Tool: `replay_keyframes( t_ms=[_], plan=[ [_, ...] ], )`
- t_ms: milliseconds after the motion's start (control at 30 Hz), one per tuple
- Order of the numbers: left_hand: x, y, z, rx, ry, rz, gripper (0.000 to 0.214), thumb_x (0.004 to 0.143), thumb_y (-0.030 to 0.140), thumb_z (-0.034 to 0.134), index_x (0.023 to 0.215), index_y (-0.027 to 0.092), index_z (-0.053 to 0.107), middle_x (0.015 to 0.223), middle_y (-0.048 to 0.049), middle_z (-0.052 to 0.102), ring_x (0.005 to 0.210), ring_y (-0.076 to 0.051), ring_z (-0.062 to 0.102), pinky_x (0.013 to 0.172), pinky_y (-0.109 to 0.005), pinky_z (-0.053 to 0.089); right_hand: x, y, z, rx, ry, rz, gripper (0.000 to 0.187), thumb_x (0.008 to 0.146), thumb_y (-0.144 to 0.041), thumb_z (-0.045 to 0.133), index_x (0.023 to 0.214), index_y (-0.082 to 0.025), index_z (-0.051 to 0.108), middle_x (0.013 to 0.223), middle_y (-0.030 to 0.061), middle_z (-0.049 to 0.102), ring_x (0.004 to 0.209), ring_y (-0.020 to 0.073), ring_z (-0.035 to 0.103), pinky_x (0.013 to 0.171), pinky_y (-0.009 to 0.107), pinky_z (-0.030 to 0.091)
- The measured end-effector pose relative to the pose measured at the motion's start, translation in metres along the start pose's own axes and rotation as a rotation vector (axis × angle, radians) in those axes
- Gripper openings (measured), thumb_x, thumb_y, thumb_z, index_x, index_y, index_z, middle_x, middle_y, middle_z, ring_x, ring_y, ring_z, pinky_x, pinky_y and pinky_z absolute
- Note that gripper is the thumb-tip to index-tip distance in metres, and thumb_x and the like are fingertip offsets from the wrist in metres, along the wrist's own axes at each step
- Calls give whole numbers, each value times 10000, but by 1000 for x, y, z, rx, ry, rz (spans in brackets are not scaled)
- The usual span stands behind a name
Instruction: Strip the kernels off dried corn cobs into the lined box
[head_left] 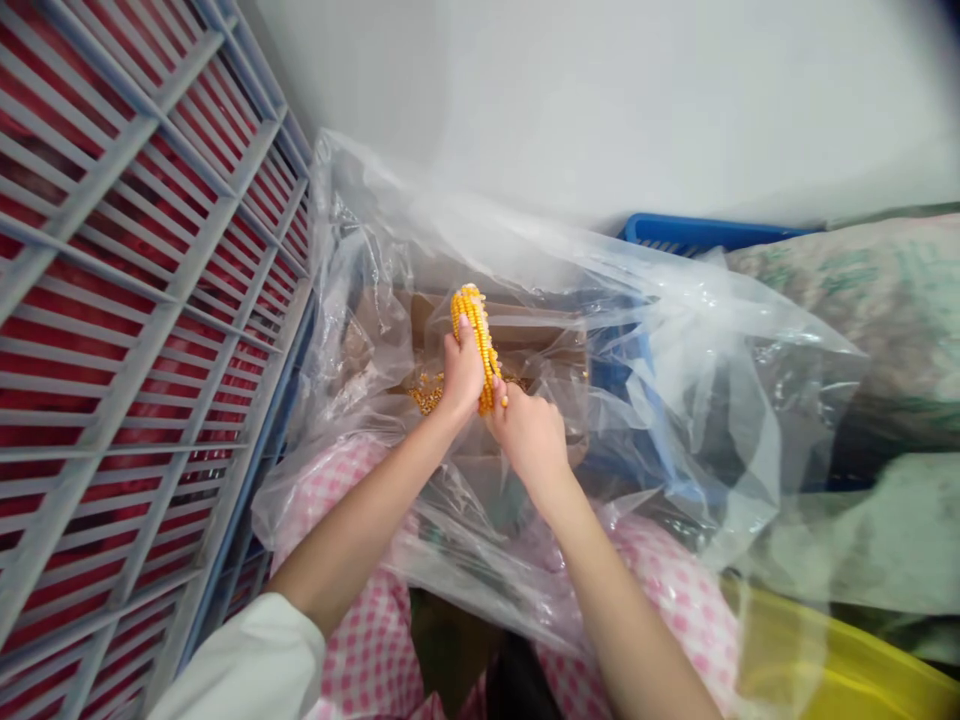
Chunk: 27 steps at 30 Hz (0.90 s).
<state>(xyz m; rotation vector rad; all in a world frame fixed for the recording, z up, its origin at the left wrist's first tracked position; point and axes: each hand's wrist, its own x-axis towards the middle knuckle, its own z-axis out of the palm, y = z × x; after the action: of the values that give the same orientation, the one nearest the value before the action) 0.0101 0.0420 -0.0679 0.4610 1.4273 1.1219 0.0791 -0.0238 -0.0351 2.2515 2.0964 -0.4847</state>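
Observation:
An ear of corn (472, 320) with yellow kernels is tilted upright in the middle of the view. My left hand (463, 372) is wrapped round its left side, the thumb lying along the kernels. At its lower right, my right hand (529, 430) is closed with the thumb and fingers against the cob, and a loose kernel shows by the fingertips. A strip along the cob's right side looks bare of kernels. Beneath the hands, loose corn kernels (425, 394) lie in a cardboard box (431, 318) lined with a clear plastic bag (360, 330).
A tall slatted plastic crate (169, 295) with red contents stands close on the left. To the right are a blue basket (697, 230), a stuffed woven sack (885, 300) and a yellow tub (862, 660). A white wall (600, 100) rises behind. Plastic sheeting drapes over my knees.

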Motion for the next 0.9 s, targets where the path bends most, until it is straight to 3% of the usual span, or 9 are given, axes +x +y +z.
replay_keyframes(
  t_ms=[133, 333, 400, 633, 767, 900],
  plan=[
    [5, 6, -3, 58, -50, -7, 455, 790, 627, 356, 971, 218, 440, 583, 45, 481, 451, -92, 516, 466, -207, 414, 3, 7, 1, -27, 11, -50, 445, 934, -358, 226, 879, -155, 618, 695, 111, 667, 631, 192, 640, 548, 234, 342],
    [9, 26, -9, 62, -235, -386, 522, 834, 604, 235, 881, 189, 547, 483, 5, 504, 407, -128, 514, 446, -251, 440, 18, 18, 8, -5, 60, -149, 451, 940, -394, 197, 948, -183, 596, 691, 81, 663, 597, 173, 613, 506, 233, 226],
    [9, 29, -11, 21, -275, -453, 529, 849, 578, 228, 835, 173, 567, 497, -14, 536, 431, -135, 531, 468, -257, 459, 22, 20, 8, 35, 76, -183, 442, 939, -402, 211, 955, -187, 596, 691, 72, 658, 583, 157, 592, 502, 239, 186],
    [4, 40, -17, -78, -275, -236, 468, 799, 608, 360, 847, 187, 561, 568, 1, 571, 511, -137, 591, 548, -272, 494, 8, 23, -14, 384, 137, -11, 505, 918, -473, 193, 734, -191, 571, 566, 22, 547, 499, 115, 420, 502, 235, 184],
    [1, 41, -17, -116, -292, -110, 441, 704, 598, 538, 782, 165, 556, 562, 15, 543, 477, -104, 549, 513, -235, 461, -2, 18, -19, 568, 92, -53, 498, 902, -500, 201, 614, -190, 462, 527, -6, 468, 498, 110, 362, 502, 224, 211],
    [-2, 36, -14, -117, -258, 24, 462, 619, 598, 625, 741, 161, 535, 572, 22, 508, 482, -95, 515, 487, -228, 421, -5, 13, -19, 592, 42, -57, 486, 902, -487, 201, 590, -193, 429, 535, -4, 470, 516, 118, 384, 509, 226, 219]
  ],
)
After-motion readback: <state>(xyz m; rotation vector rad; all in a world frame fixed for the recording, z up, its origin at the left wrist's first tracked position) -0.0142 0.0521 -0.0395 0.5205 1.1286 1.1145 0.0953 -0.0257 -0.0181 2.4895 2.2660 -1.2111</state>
